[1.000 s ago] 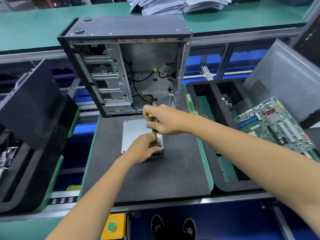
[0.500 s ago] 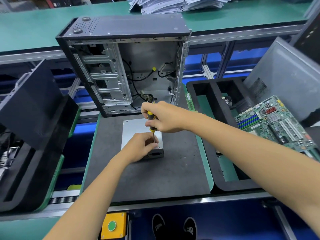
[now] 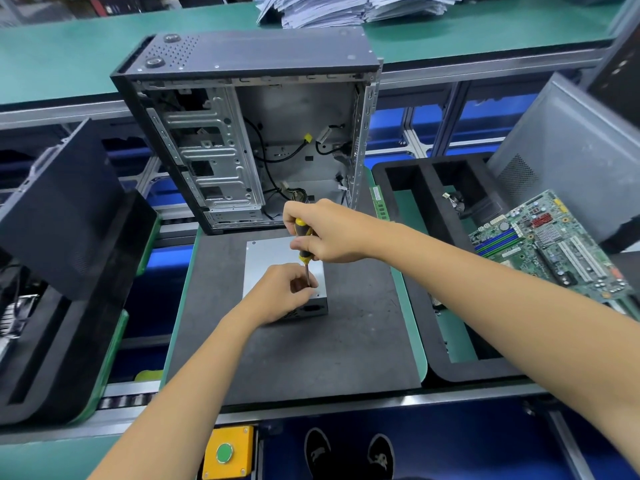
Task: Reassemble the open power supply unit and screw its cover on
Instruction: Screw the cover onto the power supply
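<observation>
The grey metal power supply unit [image 3: 268, 258] lies flat on the dark work mat [image 3: 311, 348], its silver cover facing up. My right hand [image 3: 329, 232] grips a yellow-and-black screwdriver [image 3: 304, 244] upright over the unit's near right corner. My left hand [image 3: 282, 292] rests on that corner, fingers curled around the screwdriver's thin shaft near the tip. The tip and any screw are hidden by my fingers.
An open black computer case [image 3: 249, 133] stands upright just behind the mat. A black foam tray [image 3: 429, 209] and a green motherboard [image 3: 550, 244] lie to the right, a grey side panel [image 3: 568, 154] behind them. Dark foam trays [image 3: 69, 237] sit left. A yellow button box [image 3: 227, 452] sits below.
My right hand with the screwdriver has shifted slightly, and my left hand's fingers have moved up around the shaft at the unit's corner. The unit stays in place.
</observation>
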